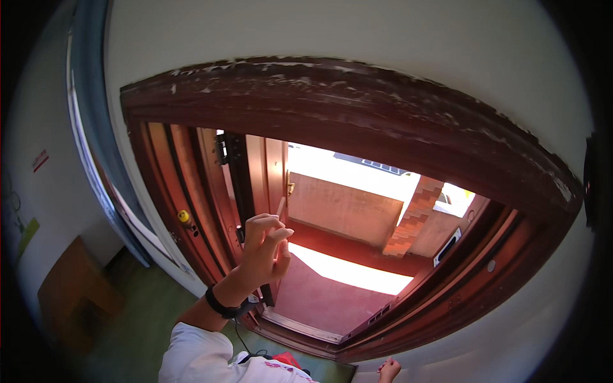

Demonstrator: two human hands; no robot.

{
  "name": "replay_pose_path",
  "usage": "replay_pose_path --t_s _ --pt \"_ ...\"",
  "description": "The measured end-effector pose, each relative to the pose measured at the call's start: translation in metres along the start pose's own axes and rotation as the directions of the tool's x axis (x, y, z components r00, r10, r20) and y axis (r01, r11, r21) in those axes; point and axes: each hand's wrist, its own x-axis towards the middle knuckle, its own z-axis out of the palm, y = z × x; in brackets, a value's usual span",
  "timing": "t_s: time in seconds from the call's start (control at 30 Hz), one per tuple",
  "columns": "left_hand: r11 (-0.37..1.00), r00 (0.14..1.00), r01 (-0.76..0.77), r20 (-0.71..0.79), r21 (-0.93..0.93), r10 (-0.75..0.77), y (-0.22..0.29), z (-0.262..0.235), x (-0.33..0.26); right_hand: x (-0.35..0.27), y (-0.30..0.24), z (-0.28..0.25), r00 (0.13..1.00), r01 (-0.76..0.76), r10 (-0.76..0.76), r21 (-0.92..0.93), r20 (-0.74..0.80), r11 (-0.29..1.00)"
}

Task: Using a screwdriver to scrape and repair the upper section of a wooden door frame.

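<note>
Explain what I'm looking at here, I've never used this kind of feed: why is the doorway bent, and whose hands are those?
There is one picture, taken by a wide fisheye camera worn on a person's head and looking forward and down. The lens bends straight edges, so the dark red-brown wooden door frame looks arched; it is really straight.

No machine is involved: the hands belong to the person wearing the camera. The left hand is raised with its fingers on the edge of the open wooden door, near the handle. A black band is on that wrist. The right hand shows only at the lower edge, by the wall; whether it holds anything cannot be told.

Through the opening lies a sunlit reddish balcony floor with a low wall and a brick pillar. A yellow knob sits on the frame's left side.
</note>
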Motion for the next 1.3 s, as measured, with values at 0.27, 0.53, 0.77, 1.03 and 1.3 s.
replay_pose_path --t_s 0.27,0.53,0.77,1.03,1.3 --pt "0.958 0.970 0.238 -0.082 0.161 -0.227 -0.053 -0.063 -0.036 0.027 0.002 -0.006 0.988 0.063 -0.136 -0.616 -0.072 0.785" --pt "0.925 0.900 0.317 -0.373 0.209 -0.224 -0.132 -0.181 0.014 0.047 -0.076 0.072 0.980 0.192 -0.128 -0.580 0.150 0.792" --pt "0.810 0.903 0.183 -0.421 0.558 0.086 -0.224 -0.199 0.095 0.033 -0.156 0.137 0.933 0.131 0.004 -0.350 0.360 0.928" --pt "0.925 0.880 0.161 -0.474 0.344 0.023 -0.242 -0.195 0.108 0.007 -0.182 0.157 0.899 0.001 0.111 -0.256 0.423 0.967" --pt "0.926 0.898 0.321 -0.375 0.199 -0.230 -0.270 -0.223 0.135 -0.003 -0.144 0.124 0.882 -0.173 0.259 -0.241 0.393 0.955"
